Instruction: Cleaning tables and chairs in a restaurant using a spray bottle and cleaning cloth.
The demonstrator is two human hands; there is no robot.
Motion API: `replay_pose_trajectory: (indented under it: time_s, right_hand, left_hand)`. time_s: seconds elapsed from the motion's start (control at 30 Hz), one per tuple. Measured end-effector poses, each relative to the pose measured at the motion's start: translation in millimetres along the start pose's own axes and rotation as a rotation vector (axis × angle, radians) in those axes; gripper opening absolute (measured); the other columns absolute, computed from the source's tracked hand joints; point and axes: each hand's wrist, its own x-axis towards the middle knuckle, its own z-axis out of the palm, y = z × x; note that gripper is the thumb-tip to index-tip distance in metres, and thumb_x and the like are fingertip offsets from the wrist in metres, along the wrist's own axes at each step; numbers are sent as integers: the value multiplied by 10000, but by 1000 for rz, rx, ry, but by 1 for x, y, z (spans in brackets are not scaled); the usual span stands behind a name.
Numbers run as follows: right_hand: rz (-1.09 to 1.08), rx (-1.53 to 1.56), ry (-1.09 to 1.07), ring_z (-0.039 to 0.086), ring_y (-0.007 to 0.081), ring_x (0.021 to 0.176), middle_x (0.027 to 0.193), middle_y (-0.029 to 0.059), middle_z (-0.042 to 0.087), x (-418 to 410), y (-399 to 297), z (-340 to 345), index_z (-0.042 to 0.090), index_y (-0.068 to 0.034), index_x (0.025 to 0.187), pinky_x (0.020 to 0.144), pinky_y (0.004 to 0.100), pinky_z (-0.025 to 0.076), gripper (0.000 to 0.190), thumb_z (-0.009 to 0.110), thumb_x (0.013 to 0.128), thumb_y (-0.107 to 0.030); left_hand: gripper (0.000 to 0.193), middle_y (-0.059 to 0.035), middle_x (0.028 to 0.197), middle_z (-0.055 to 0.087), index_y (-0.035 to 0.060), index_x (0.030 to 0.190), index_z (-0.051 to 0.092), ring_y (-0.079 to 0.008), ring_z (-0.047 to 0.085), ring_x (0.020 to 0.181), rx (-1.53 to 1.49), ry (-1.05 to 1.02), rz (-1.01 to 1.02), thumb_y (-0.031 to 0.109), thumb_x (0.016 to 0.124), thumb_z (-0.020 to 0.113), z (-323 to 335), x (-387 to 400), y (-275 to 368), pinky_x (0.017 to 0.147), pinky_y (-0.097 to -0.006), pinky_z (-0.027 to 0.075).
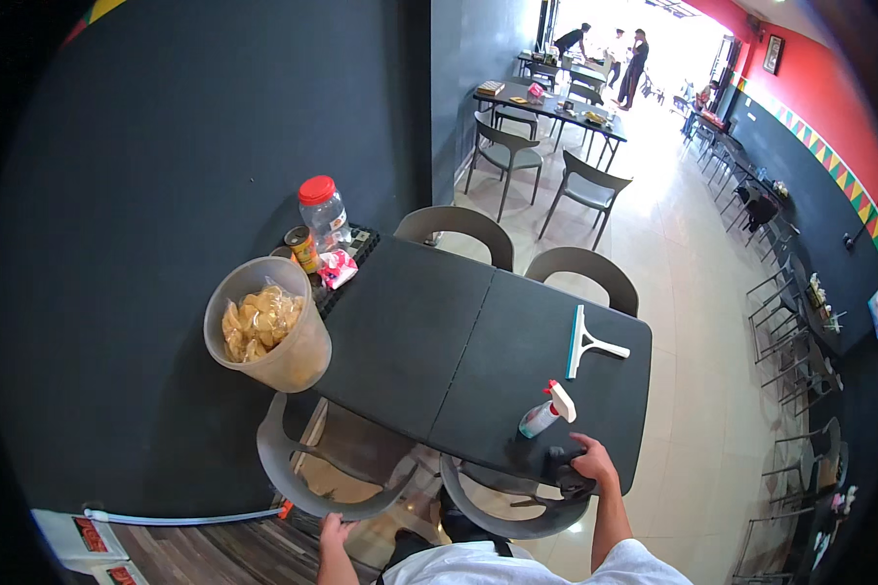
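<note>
My left hand (335, 529) is at the top rim of a grey plastic chair (282, 457), its fingers on the backrest. My right hand (594, 462) grips a crumpled black cloth (572, 479) at the near right edge of the black folding table (410, 344). Just beyond that hand stands a spray bottle (541, 418) with a white and red trigger head. Farther back on the tabletop lies a white squeegee (585, 342) with a blue-edged blade. A second grey chair (512, 523) is tucked in below the cloth.
At the table's wall end sit a plastic bucket (311, 358) of bagged snacks, a red-lidded clear jar (323, 212), a yellow can (304, 248) and a pink-and-white packet (337, 268). Two chairs (461, 223) line the far side. A dark wall (154, 256) rises left; people (633, 69) stand far off.
</note>
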Motion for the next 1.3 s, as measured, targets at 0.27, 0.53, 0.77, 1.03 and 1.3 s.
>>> replay_pose_trajectory:
  time_s: [0.27, 0.53, 0.77, 1.03, 1.3]
  right_hand:
    - [136, 52, 142, 506, 340, 1219, 1334, 230, 495, -26, -21, 16, 364, -85, 1419, 1014, 382, 415, 953, 786, 628, -407]
    - [-51, 236, 165, 617, 278, 1027, 1152, 206, 622, 11, -68, 16, 482, -123, 1347, 897, 361, 462, 734, 740, 730, -424]
    - [-170, -16, 218, 641, 303, 991, 1027, 132, 670, 35, -82, 13, 599, -117, 1148, 845, 395, 492, 600, 777, 677, -442]
    - [-292, -274, 402, 651, 364, 813, 836, 166, 673, 14, -116, 28, 670, -56, 868, 706, 442, 503, 368, 728, 714, -386]
    - [-827, 203, 468, 542, 131, 634, 704, 44, 587, -53, -166, 56, 583, 3, 796, 600, 303, 456, 218, 740, 674, -87]
  left_hand:
    - [451, -206, 1325, 421, 48, 1297, 378, -433, 489, 1158, 236, 364, 14, 65, 854, 464, -88, -18, 18, 847, -622, 482]
    - [781, -175, 1283, 413, 265, 1383, 209, -397, 490, 1125, 229, 668, 119, -116, 753, 469, -101, -12, -15, 811, -669, 451]
    - [822, -191, 1327, 341, 243, 1360, 212, -445, 450, 1147, 239, 407, 179, -240, 733, 437, -119, -29, 7, 831, -692, 439]
    - [716, -167, 1347, 358, 138, 1313, 262, -407, 453, 1197, 388, 351, 155, -184, 738, 542, -96, -60, 16, 871, -618, 463]
    - [521, -162, 1032, 651, 17, 1218, 482, -264, 643, 947, 418, 613, 387, -5, 711, 596, -128, -67, 17, 702, -373, 538]
